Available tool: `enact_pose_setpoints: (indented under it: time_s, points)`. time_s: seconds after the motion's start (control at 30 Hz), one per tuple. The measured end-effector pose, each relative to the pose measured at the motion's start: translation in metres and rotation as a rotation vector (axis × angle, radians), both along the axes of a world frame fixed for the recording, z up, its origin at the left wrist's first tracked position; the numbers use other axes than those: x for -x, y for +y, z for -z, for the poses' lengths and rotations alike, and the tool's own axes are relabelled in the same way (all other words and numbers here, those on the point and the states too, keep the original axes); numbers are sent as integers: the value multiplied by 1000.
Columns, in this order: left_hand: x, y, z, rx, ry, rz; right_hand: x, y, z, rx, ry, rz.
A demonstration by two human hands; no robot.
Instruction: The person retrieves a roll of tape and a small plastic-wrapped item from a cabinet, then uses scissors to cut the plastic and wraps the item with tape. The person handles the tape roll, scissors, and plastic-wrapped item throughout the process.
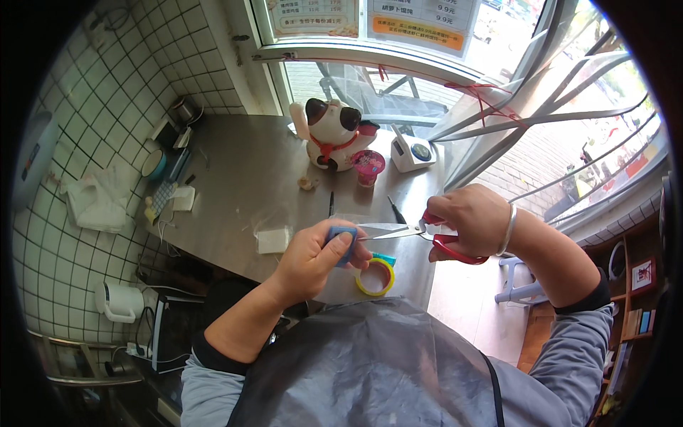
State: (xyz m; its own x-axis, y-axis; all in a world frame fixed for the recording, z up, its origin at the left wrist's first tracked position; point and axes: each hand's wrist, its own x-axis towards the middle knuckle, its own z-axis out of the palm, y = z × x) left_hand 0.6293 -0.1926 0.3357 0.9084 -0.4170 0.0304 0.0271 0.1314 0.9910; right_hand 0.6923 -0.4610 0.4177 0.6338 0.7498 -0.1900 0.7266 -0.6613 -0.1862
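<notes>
My left hand (315, 256) grips a small blue block (340, 245), with the thumb pressed on its face. In my right hand (469, 219) are red-handled scissors (408, 230), their blades partly apart and pointing left at the block and my left fingertips. Whether the blades touch the block is hard to tell. Just below my left fingers a yellow-rimmed roll of tape (375, 277) lies on the metal table (235, 176), beside a small teal item (385, 259). A white square block (273, 240) in clear film sits left of my left hand.
Toward the window stand a lucky cat figure (331, 133), a pink cup (368, 168) and a white device with a round dial (413, 152). A black pen (332, 204) and a dark pointed tool (396, 210) lie nearer. A turquoise bowl (154, 164) and keyboard (161, 200) line the left edge.
</notes>
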Motion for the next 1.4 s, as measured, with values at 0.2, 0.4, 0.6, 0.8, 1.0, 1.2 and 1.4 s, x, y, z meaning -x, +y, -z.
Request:
enact_pose_setpoints:
  time_s: [0.2, 0.4, 0.6, 0.8, 1.0, 1.2, 1.4]
  points:
    - [-4, 4, -4, 30, 40, 147, -4, -6, -10, 49, -57, -66]
    - [-9, 18, -23, -60, 205, 425, -6, -8, -19, 54, -72, -224]
    - [-11, 18, -42, -280, 191, 521, -4, -5, -21, 114, -99, -306]
    - [-14, 16, -48, -338, 189, 561, -4, -4, -17, 26, -152, -366]
    - [-13, 15, -49, -349, 190, 543, -3, -3, -15, 70, -105, -328]
    - [-12, 14, -49, -346, 195, 521, -4, -3, -10, 54, -120, -331]
    - [-13, 14, -46, -341, 177, 514, -6, -6, -6, 79, -163, -323]
